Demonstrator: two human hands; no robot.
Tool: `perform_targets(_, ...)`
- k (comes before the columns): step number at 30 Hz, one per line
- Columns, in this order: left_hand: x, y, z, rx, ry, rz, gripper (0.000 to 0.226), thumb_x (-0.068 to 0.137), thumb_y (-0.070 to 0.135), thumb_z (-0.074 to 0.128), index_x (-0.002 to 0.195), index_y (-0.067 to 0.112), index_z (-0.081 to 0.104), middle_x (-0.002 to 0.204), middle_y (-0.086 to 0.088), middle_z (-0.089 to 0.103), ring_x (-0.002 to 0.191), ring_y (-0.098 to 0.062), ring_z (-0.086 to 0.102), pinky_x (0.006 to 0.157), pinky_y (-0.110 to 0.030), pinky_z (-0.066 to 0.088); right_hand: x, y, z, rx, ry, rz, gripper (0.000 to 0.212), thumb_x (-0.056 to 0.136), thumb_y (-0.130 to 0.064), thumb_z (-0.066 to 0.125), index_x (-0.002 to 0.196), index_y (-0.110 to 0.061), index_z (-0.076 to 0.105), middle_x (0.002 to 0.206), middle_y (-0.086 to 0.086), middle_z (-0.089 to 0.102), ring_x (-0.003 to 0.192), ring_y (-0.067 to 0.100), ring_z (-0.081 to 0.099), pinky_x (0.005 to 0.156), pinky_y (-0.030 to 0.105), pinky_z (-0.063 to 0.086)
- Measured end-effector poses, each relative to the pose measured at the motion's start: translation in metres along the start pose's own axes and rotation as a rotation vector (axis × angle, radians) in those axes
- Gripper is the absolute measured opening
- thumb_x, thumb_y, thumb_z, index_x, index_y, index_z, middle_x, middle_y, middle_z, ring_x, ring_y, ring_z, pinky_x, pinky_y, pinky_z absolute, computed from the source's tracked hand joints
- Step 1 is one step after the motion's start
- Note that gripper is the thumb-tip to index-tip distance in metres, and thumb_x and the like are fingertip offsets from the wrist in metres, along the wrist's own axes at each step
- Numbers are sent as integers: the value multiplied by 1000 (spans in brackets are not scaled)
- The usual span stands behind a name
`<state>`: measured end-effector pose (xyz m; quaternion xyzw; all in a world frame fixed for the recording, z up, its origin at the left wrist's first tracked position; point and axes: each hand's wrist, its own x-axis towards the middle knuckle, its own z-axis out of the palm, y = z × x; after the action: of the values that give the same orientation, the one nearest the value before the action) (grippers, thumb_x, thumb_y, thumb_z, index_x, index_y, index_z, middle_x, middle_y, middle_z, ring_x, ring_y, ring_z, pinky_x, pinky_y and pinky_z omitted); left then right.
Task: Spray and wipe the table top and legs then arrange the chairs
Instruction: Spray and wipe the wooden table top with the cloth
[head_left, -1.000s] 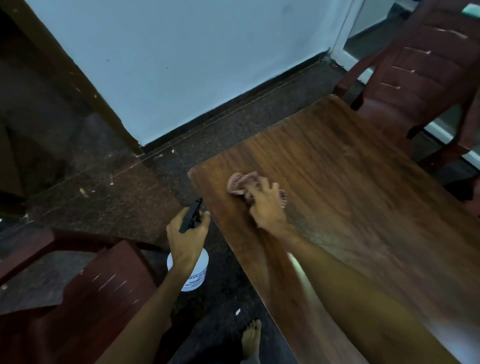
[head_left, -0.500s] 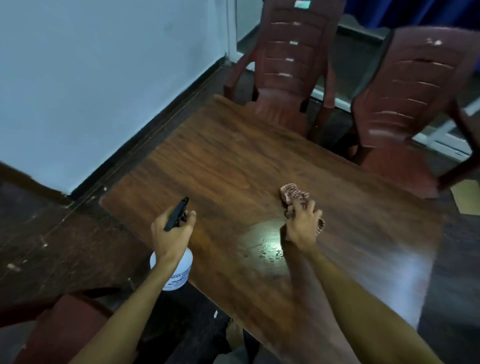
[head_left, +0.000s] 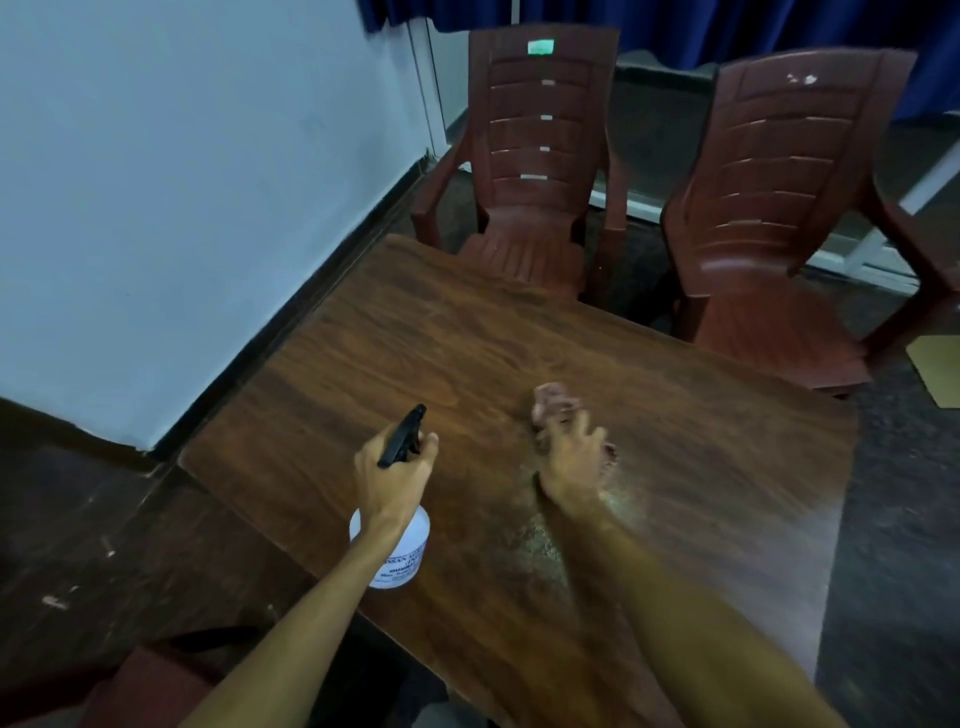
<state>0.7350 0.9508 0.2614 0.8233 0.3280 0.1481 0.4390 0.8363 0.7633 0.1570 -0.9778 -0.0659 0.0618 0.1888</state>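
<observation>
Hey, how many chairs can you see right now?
3. The wall-side chair stands at the far edge of the table, the second chair to its right, and part of a third chair shows at bottom left. More may be out of view.
</observation>
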Motion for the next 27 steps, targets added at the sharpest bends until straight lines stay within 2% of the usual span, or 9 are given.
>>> perform_targets(2,13,-1,-5,24,11,0,19,86,21,80,71,13,71,58,4,64,61,-9,63,56,-20,43,-18,-52,26,26,-133,-299,63,75,-12,63,135,-32,54,142,9,38,108,34,40,89,40,41)
perform_targets(4,28,-5,-12,43,2,5,18,86,21,80,72,14,71,60,4,65,60,-9,63,58,-21,44,-13,-71,39,40,-200,-441,66,72,-8,59,134,-33,55,143,10,38,107,35,40,93,44,44)
perform_targets(10,91,-35,-53,-3,23,-13,17,86,20,80,73,16,71,61,7,65,61,-5,63,60,-20,45,63,-71,35,65,1,10,49,73,-7,63,120,-22,66,125,18,45,95,38,43,83,42,39)
perform_targets(15,148,-75,-101,-9,16,-41,17,87,22,79,74,15,71,63,4,66,64,-8,64,61,-20,47,34,-179,91,45,-175,-442,69,73,0,56,133,-34,56,142,7,34,106,33,38,95,45,43)
perform_targets(17,162,-85,-115,-16,12,-40,16,88,21,78,75,14,71,64,4,66,65,-8,64,62,-19,46,66,-205,93,47,-166,-415,70,71,-1,54,132,-35,57,136,7,38,102,33,39,93,48,44)
perform_targets(20,192,-109,-140,-29,49,-76,17,88,20,78,75,13,69,64,4,66,63,-8,64,63,-22,49,109,-247,105,42,-145,-181,58,77,-2,57,130,-26,61,132,17,41,101,38,41,92,51,43)
perform_targets(21,200,-117,-147,-33,59,-88,17,88,20,78,75,12,69,65,4,66,63,-8,64,64,-25,50,107,-263,111,39,-146,-190,54,80,-4,59,129,-26,61,133,17,41,101,38,41,92,51,43)
perform_targets(25,227,-136,-165,-51,73,-117,16,87,19,79,76,12,69,66,0,66,63,-13,64,65,-37,56,91,-303,136,32,-284,-597,65,79,-4,59,136,-34,52,143,7,34,106,32,37,94,44,41)
perform_targets(27,243,-143,-169,-77,78,-128,14,88,19,78,78,15,70,67,3,67,65,-10,65,68,-36,58,126,-319,137,22,-226,-533,69,76,-1,57,137,-34,52,139,7,34,105,32,36,96,45,43)
